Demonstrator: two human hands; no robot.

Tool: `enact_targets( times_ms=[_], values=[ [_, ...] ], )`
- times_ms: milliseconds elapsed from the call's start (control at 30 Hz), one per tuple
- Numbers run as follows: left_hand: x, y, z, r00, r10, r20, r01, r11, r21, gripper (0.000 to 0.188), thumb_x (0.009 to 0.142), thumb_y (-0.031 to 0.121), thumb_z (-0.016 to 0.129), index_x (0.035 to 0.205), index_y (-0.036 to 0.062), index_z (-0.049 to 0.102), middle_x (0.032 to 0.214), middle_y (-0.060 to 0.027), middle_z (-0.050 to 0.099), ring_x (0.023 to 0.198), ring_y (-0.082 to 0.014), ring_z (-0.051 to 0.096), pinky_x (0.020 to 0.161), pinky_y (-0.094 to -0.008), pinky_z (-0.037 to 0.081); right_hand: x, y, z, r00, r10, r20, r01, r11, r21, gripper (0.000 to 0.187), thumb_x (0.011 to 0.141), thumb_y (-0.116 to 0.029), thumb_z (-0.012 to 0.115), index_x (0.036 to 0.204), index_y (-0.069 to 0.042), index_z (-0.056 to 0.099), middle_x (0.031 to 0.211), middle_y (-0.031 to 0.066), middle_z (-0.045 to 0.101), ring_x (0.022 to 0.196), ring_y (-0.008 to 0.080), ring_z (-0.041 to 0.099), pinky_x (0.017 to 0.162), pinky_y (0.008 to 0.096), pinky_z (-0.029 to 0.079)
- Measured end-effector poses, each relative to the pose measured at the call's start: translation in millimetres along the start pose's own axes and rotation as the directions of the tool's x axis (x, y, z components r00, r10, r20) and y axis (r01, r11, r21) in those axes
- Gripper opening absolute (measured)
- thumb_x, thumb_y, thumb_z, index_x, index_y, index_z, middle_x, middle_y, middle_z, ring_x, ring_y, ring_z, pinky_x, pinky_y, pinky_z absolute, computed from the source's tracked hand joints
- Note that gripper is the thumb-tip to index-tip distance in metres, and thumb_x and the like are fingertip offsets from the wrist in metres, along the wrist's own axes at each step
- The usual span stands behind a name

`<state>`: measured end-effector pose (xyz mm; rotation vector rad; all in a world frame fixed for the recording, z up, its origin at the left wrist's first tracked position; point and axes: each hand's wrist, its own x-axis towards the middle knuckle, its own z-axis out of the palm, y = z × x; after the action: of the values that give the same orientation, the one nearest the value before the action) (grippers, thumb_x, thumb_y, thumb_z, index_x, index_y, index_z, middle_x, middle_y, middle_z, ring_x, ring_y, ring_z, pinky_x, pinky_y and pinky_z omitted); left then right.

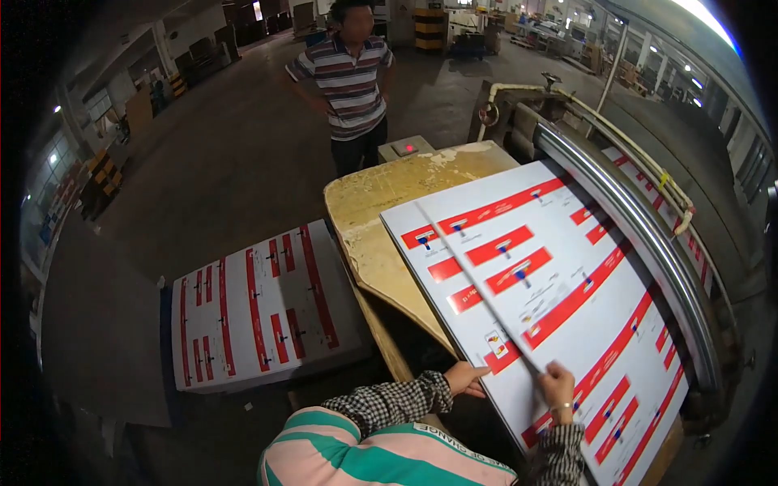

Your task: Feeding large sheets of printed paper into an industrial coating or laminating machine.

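At 6 o'clock, nearest us, a pink, green and white striped garment (381, 454) covers our body. Our left hand (467, 379), at 5 o'clock, touches the left edge of the printed sheet (551, 316); we cannot tell whether its fingers pinch that edge or merely rest there. Toward 4 o'clock, our right hand (557, 385) has its fingers curled closed around the lower end of a thin grey strip (476, 286), which slants across the sheet toward 11 o'clock. The white sheet with red bars fills the 4 o'clock side, beneath both strip and right hand. At 8 o'clock we see a low stack of similar sheets (243, 300). A shiny metal roller (640, 219) runs along the sheet's far side at 3 o'clock. Near 12 o'clock lie the worn yellow desk (429, 174), a control box (405, 148) with a red light and, beyond, a standing person (352, 85) in a striped shirt.
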<state>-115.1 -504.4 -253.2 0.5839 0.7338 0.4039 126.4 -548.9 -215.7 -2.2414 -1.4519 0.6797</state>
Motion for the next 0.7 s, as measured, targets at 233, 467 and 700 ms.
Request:
enact_targets(
  times_ms=[233,467,700],
  values=[
    [10,3,-3,1.000,0.002,0.007,-0.002,1.000,-0.012,0.036,0.083,0.017,0.051,0.114,-0.0010,0.043,0.102,-0.0132,0.057,0.082,-0.0218,0.060,0.070,-0.0334,0.052,-42,-36,37,0.891,-0.424,0.161,0.452,0.861,-0.234,0.069,0.058,-0.026,0.072,0.113,0.003,0.045,0.126,0.0266,0.034,0.118,0.0398,0.031,0.097,0.0411,0.029],
    [-1,2,-9,0.984,-0.034,0.177,0.023,0.998,0.067,0.037,0.082,0.016,0.053,0.116,0.0045,0.043,0.106,-0.0068,0.056,0.093,-0.0180,0.056,0.078,-0.0302,0.047,-43,-19,13,0.842,-0.492,0.223,0.526,0.839,-0.136,0.052,0.061,-0.022,0.067,0.103,0.003,0.050,0.120,0.0267,0.040,0.108,0.0389,0.042,0.090,0.0353,0.037],
    [8,-2,5,0.997,-0.015,-0.076,0.009,0.997,-0.077,0.035,0.084,0.016,0.050,0.112,-0.0041,0.044,0.099,-0.0176,0.057,0.084,-0.0290,0.060,0.067,-0.0380,0.053,-38,-45,12,0.890,-0.330,0.314,0.393,0.904,-0.165,0.080,0.059,-0.034,0.071,0.116,0.010,0.035,0.119,0.0319,0.036,0.111,0.0413,0.035,0.092,0.0406,0.032]
  ],
)
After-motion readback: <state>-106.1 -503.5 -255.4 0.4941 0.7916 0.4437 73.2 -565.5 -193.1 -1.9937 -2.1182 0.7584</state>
